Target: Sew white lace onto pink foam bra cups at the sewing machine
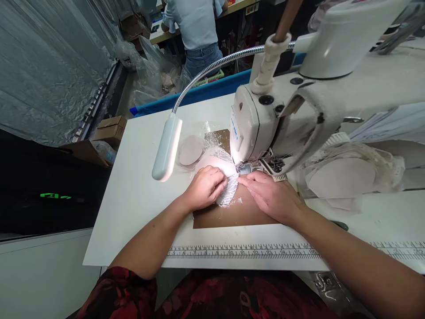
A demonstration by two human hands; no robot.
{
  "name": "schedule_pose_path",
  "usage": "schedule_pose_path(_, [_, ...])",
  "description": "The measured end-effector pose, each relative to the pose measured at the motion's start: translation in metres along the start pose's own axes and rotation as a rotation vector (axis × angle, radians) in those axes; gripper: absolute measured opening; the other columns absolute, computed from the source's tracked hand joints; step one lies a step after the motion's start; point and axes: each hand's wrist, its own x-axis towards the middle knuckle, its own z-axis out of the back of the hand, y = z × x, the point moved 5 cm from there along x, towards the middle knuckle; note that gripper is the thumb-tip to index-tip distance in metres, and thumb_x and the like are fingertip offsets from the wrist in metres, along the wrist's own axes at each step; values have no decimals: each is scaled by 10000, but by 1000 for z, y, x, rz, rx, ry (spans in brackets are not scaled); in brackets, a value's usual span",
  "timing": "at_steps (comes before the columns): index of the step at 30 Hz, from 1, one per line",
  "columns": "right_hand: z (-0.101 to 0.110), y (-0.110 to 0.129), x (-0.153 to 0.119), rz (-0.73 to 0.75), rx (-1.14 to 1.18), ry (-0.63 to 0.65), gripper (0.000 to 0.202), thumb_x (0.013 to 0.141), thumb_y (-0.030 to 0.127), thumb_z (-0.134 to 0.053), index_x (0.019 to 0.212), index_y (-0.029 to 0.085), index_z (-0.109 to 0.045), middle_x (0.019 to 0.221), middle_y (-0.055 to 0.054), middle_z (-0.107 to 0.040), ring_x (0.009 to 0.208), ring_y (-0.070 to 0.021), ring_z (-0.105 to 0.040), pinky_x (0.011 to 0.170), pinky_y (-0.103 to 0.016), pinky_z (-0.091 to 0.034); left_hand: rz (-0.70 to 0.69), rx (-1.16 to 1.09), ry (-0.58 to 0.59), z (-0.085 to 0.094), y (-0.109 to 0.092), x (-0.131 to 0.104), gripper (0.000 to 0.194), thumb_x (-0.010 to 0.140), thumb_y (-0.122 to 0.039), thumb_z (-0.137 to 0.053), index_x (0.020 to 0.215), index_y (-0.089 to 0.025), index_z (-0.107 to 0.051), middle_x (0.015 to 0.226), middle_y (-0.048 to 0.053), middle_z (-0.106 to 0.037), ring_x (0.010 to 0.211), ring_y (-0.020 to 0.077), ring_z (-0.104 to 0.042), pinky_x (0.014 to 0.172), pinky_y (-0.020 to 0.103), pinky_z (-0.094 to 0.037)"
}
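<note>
Under the head of a white sewing machine (247,128) lies a white lace piece (229,190) with a pale round pad, its edge at the needle area. My left hand (206,187) has its fingers curled together on the lace, left of the needle. Just right of the needle, my right hand (270,195) rests with its index finger stretched toward the lace edge and its palm low over a brown sheet (229,217). Another pale round pad (191,150) lies on the table behind my left hand.
A lamp (168,148) on a bent metal neck hangs left of the machine. Lace and pale pads (348,177) are piled at the right. A ruler strip (239,252) runs along the table's front edge. A person (199,26) sits beyond, near plastic bags (149,79).
</note>
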Motion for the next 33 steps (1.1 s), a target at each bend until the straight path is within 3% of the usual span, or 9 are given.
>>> schedule_pose_path(4, [0,5,2,52,-76,49,407,844,107,-427,1167,207,-655,887,-45,-654,736,-163,-539,546,-279,-303,-26,8,22,1,0,-2,236,932,-299,-417,868,-162,-598,906,78,-636,840,195,-531,789,344,-431])
schedule_pose_path(7, [1,8,2,55,-133,70,391,828,96,-447,1134,195,-668,880,-57,-642,778,-176,-534,562,-282,-290,-158,53,39,0,-5,-4,300,932,-316,-430,1120,-156,-600,1195,107,-621,1033,234,-538,879,384,-419])
schedule_pose_path(10, [0,9,0,34,-168,111,393,824,90,-447,1135,191,-665,882,-63,-632,793,-184,-530,572,-286,-277,-271,131,92,-4,-9,-6,370,951,-298,-393,1247,-158,-565,1318,111,-576,1118,254,-517,931,422,-394])
schedule_pose_path(14, [-3,8,-2,6,-212,151,407,811,82,-443,1132,194,-669,846,-70,-624,756,-188,-511,569,-297,-249,-285,178,120,-6,-9,-7,396,961,-300,-378,1270,-142,-568,1325,120,-577,1123,255,-521,922,430,-408])
schedule_pose_path(27, [1,4,3,-84,-211,58,391,839,135,-437,1146,224,-663,764,-43,-609,575,-163,-415,523,-322,-202,-230,222,48,-6,-8,-6,409,959,-340,-396,1267,-126,-559,1357,120,-549,1108,279,-513,890,436,-417])
schedule_pose_path(33, [-4,-2,-4,71,-108,34,421,846,123,-429,1199,223,-635,826,-44,-612,686,-166,-469,572,-296,-261,-257,181,37,-4,-8,-8,354,935,-276,-421,1214,-136,-589,1316,104,-578,1105,259,-513,915,419,-407])
